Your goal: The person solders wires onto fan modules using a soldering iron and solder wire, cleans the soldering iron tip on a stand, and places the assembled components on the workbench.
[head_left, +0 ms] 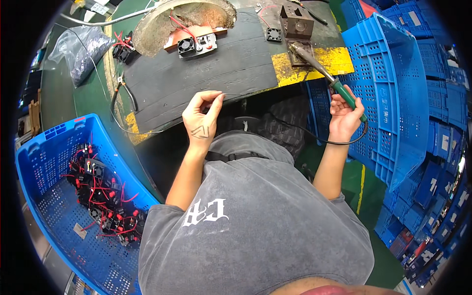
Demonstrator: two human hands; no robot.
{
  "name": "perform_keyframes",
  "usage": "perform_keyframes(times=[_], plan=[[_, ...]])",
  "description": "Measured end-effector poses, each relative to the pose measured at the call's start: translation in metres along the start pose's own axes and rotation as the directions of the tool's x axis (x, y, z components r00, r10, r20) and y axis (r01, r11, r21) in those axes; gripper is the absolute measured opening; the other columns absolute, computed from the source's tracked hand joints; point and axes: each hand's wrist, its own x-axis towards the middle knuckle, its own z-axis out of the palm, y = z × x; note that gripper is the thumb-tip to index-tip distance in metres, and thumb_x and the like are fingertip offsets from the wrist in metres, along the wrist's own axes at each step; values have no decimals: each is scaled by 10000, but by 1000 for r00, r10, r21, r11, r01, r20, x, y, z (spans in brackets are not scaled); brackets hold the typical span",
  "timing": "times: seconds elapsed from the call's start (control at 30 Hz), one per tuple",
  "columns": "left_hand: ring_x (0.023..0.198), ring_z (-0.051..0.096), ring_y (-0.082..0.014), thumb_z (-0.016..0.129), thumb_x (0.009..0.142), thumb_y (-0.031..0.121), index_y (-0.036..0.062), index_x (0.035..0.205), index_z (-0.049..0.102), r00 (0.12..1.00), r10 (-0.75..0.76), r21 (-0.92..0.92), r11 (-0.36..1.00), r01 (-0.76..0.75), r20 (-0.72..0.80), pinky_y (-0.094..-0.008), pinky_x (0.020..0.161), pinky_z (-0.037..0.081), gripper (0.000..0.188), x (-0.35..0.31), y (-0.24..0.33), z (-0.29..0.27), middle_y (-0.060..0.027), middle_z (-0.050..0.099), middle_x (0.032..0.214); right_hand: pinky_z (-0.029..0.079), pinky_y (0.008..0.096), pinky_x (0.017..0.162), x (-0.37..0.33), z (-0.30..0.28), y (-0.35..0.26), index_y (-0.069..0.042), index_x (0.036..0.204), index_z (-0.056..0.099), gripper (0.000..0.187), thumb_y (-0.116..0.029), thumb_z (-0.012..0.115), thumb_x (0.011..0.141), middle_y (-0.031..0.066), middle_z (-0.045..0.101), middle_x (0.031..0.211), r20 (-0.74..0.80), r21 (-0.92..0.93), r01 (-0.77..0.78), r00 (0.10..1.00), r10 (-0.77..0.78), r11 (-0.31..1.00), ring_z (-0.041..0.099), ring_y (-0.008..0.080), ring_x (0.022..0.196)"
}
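At the lower edge of the view, nearest to the eye, a washed grey shirt (255, 221) with a white print covers the person's torso. To its left, beside the table, a deep blue basket (49, 196) holds a heap of small black fan assemblies (105, 206) with red wires. Just short of the table's front edge, the left hand (200, 117) has thumb and forefinger pinched together on a thin dark strand (236, 94), which runs off to the right. Well apart from it, the right hand (345, 117) is wrapped around the green handle of a soldering iron (322, 70), whose dark cord (339, 143) hangs in a loop. The iron's metal end points away, at a dark metal stand (296, 22); whether it touches cannot be told.

On the table, a pair of pliers (129, 94) lies at the left of a black mat (231, 64), whose right side meets yellow tape (314, 65). Farther back, a fan unit (204, 45) with red wires sits against an orange-brown block (173, 42), under a crusted, domed hood (152, 29). A small black fan (274, 34) lies just left of the stand. Off to the right, a blue crate (386, 98) stands on its side, with more blue crates (437, 93) stacked beyond.
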Motion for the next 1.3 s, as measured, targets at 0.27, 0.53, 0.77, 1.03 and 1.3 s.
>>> perform_keyframes(times=[0.27, 0.53, 0.77, 1.03, 1.3], plan=[[745, 602, -73, 707, 854, 18, -6, 940, 693, 995, 101, 103, 990, -100, -2, -214, 715, 492, 90, 9, 4, 8, -36, 686, 854, 454, 233, 454, 4, -7, 5, 50, 1235, 564, 546, -386, 344, 992, 157, 699, 806, 5, 30, -15, 1000, 15, 999, 635, 173, 611], [667, 612, -131, 723, 807, 30, 10, 920, 704, 888, 426, 130, 884, -449, 170, -249, 643, 501, 117, 62, 28, 80, -92, 687, 823, 461, 239, 454, 7, -6, 1, 52, 1223, 570, 549, -389, 339, 993, 160, 698, 804, 13, 4, -11, 1000, 11, 1000, 639, 174, 608], [670, 640, -166, 718, 815, 93, 9, 901, 692, 924, 332, 75, 933, -351, 190, -271, 642, 509, 123, 101, 3, 134, -106, 684, 783, 471, 247, 458, 6, -3, -2, 62, 1205, 578, 556, -386, 321, 998, 167, 695, 801, 29, -32, 0, 1000, 1, 999, 640, 176, 602], [778, 639, -299, 712, 789, 67, 27, 866, 664, 830, 510, 224, 802, -554, 227, -356, 714, 511, 100, 108, -16, 146, -137, 658, 807, 463, 243, 466, 6, 3, -7, 61, 1178, 592, 545, -372, 314, 996, 168, 692, 804, 52, -125, 91, 995, -85, 988, 632, 171, 592], [761, 629, -289, 709, 778, 35, 27, 879, 670, 734, 629, 310, 665, -679, 257, -341, 693, 512, 108, 108, -16, 148, -129, 657, 822, 495, 245, 512, 1, 11, -26, 114, 1137, 585, 473, -287, 393, 974, 204, 684, 816, 269, -312, 328, 931, -249, 892, 649, 192, 613]])
